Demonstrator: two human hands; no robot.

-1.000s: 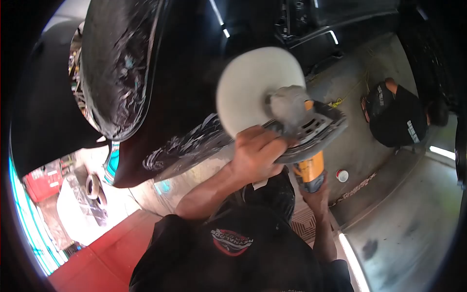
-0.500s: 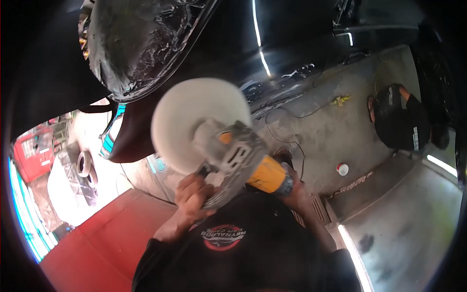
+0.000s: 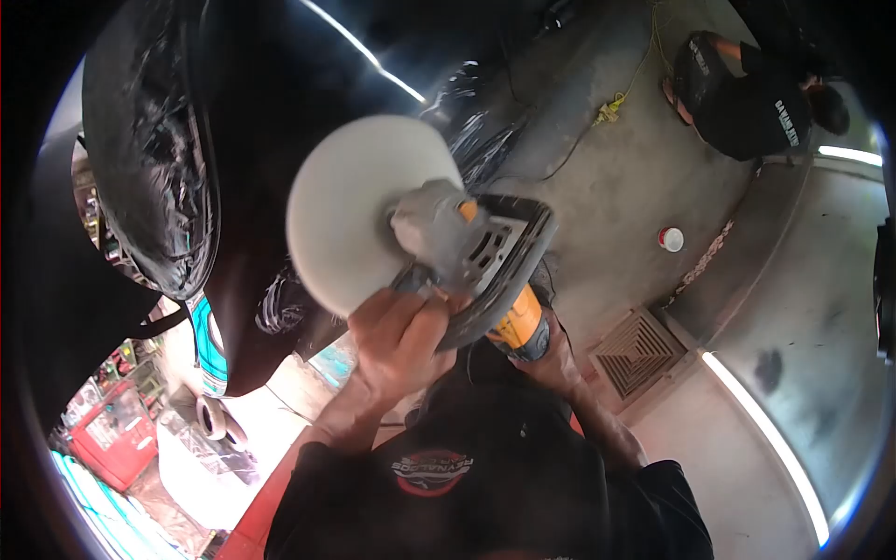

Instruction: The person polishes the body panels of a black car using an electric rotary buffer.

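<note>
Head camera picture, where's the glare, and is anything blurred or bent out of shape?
Head view: glare bleaches the lower left, and a white streak shines on the black panel; same view: the white pad looks featureless, perhaps from motion blur; head view again: wide-angle distortion curves the outer edges, with black corners.

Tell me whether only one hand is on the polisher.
No: the left hand grips the polisher near its pad, and the right hand holds its rear.

LIGHT: white strips (image 3: 765, 439) bright at edges of grey wall (image 3: 821, 280) | GLARE: line reflection (image 3: 378, 68) on black panel (image 3: 266, 121); white patch (image 3: 271, 429) overexposed; floor (image 3: 607, 177) dimmer | BLUR: disc (image 3: 345, 215) smeared | LENS: curved distortion, black corners
</note>
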